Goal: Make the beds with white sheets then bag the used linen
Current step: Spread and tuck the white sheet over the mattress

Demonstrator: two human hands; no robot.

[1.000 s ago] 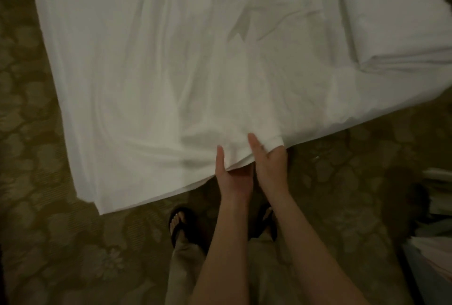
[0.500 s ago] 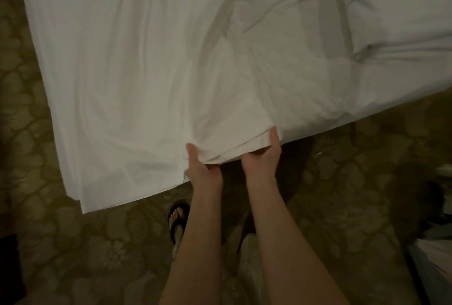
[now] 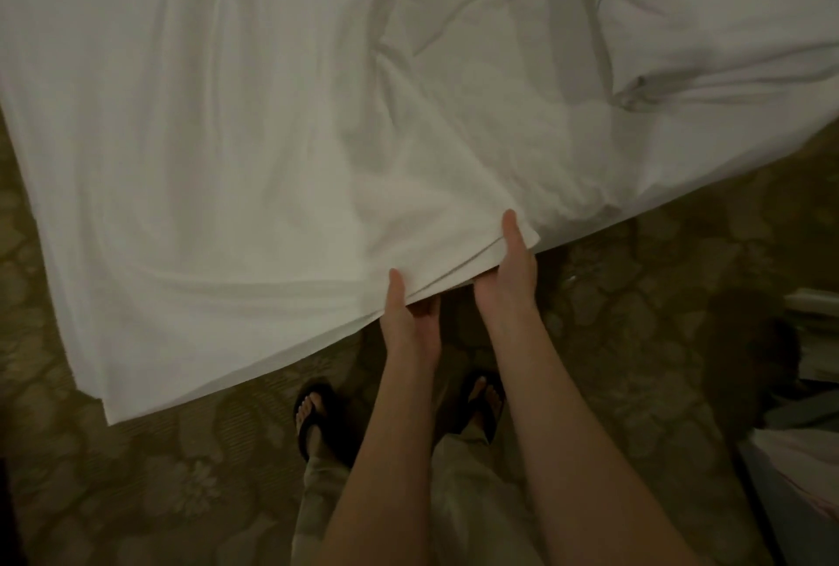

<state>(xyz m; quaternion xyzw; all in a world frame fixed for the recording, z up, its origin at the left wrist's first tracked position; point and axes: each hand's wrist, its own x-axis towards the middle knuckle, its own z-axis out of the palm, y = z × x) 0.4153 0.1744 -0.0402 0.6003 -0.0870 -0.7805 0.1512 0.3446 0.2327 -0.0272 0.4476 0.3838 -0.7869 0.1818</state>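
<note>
A white sheet [image 3: 236,148] covers the bed and hangs over its near edge down to the carpet. My left hand [image 3: 408,320] pinches the sheet's hem, thumb on top and fingers underneath. Just to its right, my right hand [image 3: 506,275] grips the same hem, thumb lying up over the cloth, and lifts a folded edge. A white pillow [image 3: 708,7] lies at the upper right of the bed. The mattress under the sheet is hidden.
Patterned olive carpet [image 3: 635,338] surrounds the bed. My feet in black sandals [image 3: 318,415] stand close to the bed's edge. A stack of pale linen or papers [image 3: 808,452] sits at the right border. The sheet's loose corner [image 3: 109,411] rests on the floor at left.
Both hands kept hold of the hem and drew it a little toward me and to the right. My right foot has come into view beside the left.
</note>
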